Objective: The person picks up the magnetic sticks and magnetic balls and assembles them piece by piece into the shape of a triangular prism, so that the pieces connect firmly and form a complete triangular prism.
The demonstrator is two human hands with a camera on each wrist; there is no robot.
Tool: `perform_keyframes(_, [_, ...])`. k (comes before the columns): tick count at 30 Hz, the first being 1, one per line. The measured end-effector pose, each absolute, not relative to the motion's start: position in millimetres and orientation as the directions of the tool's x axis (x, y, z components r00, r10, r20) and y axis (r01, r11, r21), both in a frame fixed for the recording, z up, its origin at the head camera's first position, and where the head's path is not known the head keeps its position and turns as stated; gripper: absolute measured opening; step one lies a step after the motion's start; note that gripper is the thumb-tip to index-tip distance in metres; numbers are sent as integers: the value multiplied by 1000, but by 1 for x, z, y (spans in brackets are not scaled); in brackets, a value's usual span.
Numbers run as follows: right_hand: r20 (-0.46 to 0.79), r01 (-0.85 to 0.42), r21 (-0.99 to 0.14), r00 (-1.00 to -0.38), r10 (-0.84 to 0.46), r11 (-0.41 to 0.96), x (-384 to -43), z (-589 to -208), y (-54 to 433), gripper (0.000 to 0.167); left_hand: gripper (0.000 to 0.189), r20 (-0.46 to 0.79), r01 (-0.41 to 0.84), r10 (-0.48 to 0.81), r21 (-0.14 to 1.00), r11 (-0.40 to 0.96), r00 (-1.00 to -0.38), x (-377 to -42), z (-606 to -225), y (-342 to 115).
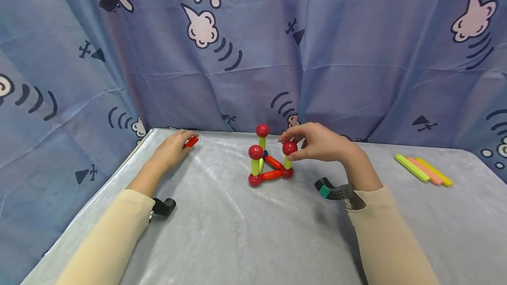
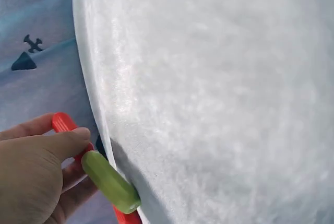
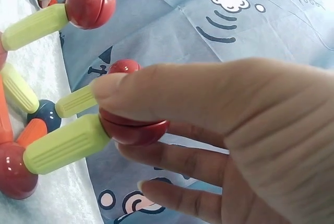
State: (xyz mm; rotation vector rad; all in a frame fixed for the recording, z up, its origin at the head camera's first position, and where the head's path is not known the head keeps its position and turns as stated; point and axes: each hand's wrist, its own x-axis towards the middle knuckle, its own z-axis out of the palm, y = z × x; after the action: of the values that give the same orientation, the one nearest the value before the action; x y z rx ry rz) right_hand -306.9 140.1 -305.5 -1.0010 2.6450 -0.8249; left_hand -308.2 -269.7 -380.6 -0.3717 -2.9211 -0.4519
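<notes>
My right hand (image 1: 322, 142) grips the red ball (image 1: 289, 147) on top of a green rod (image 1: 288, 162), one upright of a small ball-and-rod frame. Two other red balls (image 1: 255, 152) cap green uprights beside it. Red rods (image 1: 271, 175) join the balls at the base, one of them dark blue (image 3: 45, 116). Over at the far left of the table, my left hand (image 1: 171, 149) pinches a red rod (image 2: 63, 122) between thumb and fingers. A short green rod (image 2: 110, 182) lies against it, with another red piece (image 2: 127, 217) below, partly hidden.
On the right side of the table (image 1: 190, 232) lie a green stick (image 1: 412, 168), an orange stick (image 1: 425, 171) and a yellow stick (image 1: 434, 172), side by side. A blue patterned curtain (image 1: 253, 56) hangs behind the table and along its left side.
</notes>
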Motion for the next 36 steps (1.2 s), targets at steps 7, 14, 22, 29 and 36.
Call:
perform_keyframes(7, [-9, -537, -556, -759, -651, 634, -308, -307, 139, 39, 40, 235, 279, 221, 251, 927, -946, -309, -385, -268])
perform_keyframes(14, [14, -557, -553, -750, -661, 620, -308, -308, 140, 39, 40, 224, 251, 193, 266, 931, -955, -310, -382, -264])
perform_keyframes(22, [6, -559, -546, -748, -664, 624, -307, -305, 140, 39, 42, 323, 327, 193, 441, 836, -927, -311, -365, -245])
perform_keyframes(29, [9, -545, -547, -763, -647, 635, -308, -305, 138, 36, 42, 418, 464, 244, 581, 668, -875, -290, -327, -182])
perform_keyframes(36, [0, -523, -561, -776, -631, 642, -308, -307, 138, 32, 38, 422, 547, 351, 585, 599, -836, -271, -312, -125])
